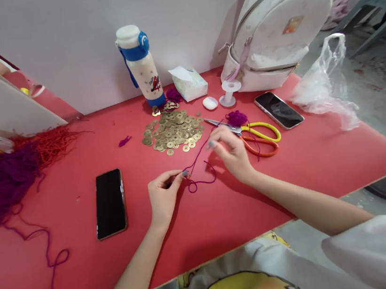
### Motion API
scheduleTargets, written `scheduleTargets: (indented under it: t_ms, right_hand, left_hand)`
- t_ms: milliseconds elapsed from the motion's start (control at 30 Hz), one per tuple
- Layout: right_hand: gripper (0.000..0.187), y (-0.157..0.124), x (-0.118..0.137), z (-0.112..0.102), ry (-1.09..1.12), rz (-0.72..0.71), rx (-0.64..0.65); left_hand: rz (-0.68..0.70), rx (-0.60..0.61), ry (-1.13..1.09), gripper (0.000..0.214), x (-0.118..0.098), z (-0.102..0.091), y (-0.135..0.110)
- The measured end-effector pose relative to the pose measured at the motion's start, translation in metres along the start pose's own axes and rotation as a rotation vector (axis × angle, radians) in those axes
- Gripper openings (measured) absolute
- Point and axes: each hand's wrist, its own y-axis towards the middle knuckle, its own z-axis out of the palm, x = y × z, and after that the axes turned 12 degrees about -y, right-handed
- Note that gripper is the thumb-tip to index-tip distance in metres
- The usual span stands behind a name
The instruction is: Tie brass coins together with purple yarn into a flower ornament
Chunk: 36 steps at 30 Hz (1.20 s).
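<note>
Just in front of the coin pile (177,130), purple yarn (205,181) is pinched by fingers of the left hand (164,193); whether the curled right hand (231,151) grips it, I cannot tell. Probably light, limp and soft, it is best pinched near an end.

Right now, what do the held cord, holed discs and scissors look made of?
Held cord: probably yarn, matte and soft-looking, bending in loose loops; fibre unclear. Holed discs: likely brass-toned metal, given their dull golden sheen. Scissors: likely steel blades, grey and shiny; smooth yellow and orange handles, probably plastic.
</note>
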Motion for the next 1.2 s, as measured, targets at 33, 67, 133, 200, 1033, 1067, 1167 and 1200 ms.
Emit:
scheduleTargets:
  t_ms: [33,67,133,200,1033,1067,1167,1200]
  right_hand:
    - [0.026,-0.004,0.003,0.003,-0.034,-0.044,0.155]
    - [0.026,-0.009,0.005,0.006,-0.083,-0.079,0.299]
    - [0.019,-0.017,0.008,0.012,-0.19,-0.121,0.49]
    - [0.017,-0.023,0.011,0.016,-0.219,-0.143,0.59]
    - [0.019,-0.026,0.014,0.016,-0.145,-0.19,0.783]
    - [0.015,-0.025,0.014,0.015,-0.132,-0.167,0.734]
    - [0.028,-0.022,0.014,0.013,0.055,-0.014,0.539]
    - [0.034,-0.02,0.014,0.013,0.146,0.053,0.493]
  left_hand:
    - [0.034,0.02,-0.007,0.012,0.0,0.0,0.0]
    - [0.072,0.043,-0.014,0.011,0.001,-0.001,0.0]
    - [0.14,0.081,-0.021,0.011,0.001,-0.001,0.0]
    - [0.186,0.089,0.002,0.01,0.001,-0.002,0.0]
    - [0.321,0.152,-0.054,0.011,-0.003,-0.002,-0.004]
    - [0.294,0.169,-0.057,0.011,-0.004,-0.001,-0.003]
    - [0.305,0.202,0.034,0.011,-0.006,0.0,-0.004]
    - [0.331,0.207,0.069,0.012,-0.007,0.0,-0.004]
